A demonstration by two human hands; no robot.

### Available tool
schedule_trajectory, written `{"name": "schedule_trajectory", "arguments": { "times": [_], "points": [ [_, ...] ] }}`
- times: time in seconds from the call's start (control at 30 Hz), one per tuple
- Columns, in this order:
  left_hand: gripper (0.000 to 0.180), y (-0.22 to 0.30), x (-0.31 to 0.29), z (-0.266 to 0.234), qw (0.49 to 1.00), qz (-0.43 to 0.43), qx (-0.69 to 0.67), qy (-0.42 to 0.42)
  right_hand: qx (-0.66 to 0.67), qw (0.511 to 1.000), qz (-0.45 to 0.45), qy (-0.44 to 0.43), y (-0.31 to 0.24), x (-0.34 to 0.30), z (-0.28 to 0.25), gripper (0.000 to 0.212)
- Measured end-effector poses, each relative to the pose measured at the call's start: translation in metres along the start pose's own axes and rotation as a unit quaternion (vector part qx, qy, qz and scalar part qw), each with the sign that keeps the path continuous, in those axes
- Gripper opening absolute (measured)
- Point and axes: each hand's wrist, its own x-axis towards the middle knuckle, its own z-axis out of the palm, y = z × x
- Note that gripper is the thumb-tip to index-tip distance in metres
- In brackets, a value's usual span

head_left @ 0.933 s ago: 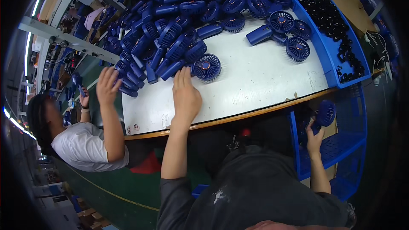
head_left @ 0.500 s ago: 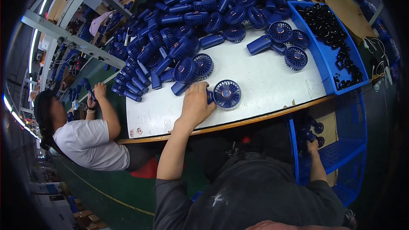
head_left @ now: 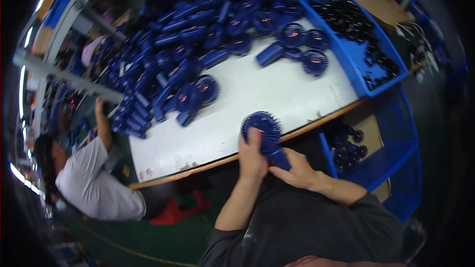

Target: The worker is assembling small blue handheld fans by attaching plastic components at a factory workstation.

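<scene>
- One blue handheld fan [head_left: 268, 140], held right by the near edge of the white table [head_left: 222, 124]
- Left hand [head_left: 252, 157] is wrapped round the fan's head and neck, right hand [head_left: 298, 169] is gripping the handle end, so both grips are closed on it
- Big heap of blue fans [head_left: 193, 34] across the far side, kinda blurry
- Blue bin [head_left: 341, 49] of small black parts on the right
- More fans [head_left: 346, 151] in a crate [head_left: 396, 118] below
- Co-worker in a white shirt [head_left: 99, 180] off left
</scene>
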Motion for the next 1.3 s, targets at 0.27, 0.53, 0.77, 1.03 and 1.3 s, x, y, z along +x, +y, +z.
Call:
{"name": "schedule_trajectory", "arguments": {
  "times": [0.27, 0.53, 0.77, 1.03, 1.3],
  "points": [
    [0.074, -0.01, -0.005, 0.006, 0.961, -0.068, -0.069, -0.26, -0.261, 0.888, 0.04, -0.376, -0.087, 0.099, -0.135, 0.038],
    [0.032, 0.017, -0.009, -0.025, 0.949, -0.022, -0.074, -0.305, -0.596, 0.757, 0.245, 0.107, 0.148, 0.136, -0.391, 0.026],
    [0.031, 0.02, -0.008, -0.006, 0.992, -0.032, 0.058, -0.106, 0.008, 0.991, -0.031, 0.131, 0.006, 0.118, -0.223, 0.04],
    [0.038, 0.021, -0.006, -0.02, 0.998, -0.001, 0.02, -0.059, -0.028, 0.984, -0.177, -0.001, -0.028, 0.062, -0.036, 0.038],
    [0.036, 0.027, -0.023, -0.031, 0.971, -0.101, 0.033, -0.213, -0.07, 0.953, -0.274, -0.108, -0.048, 0.1, -0.047, 0.028]
  ]
}}
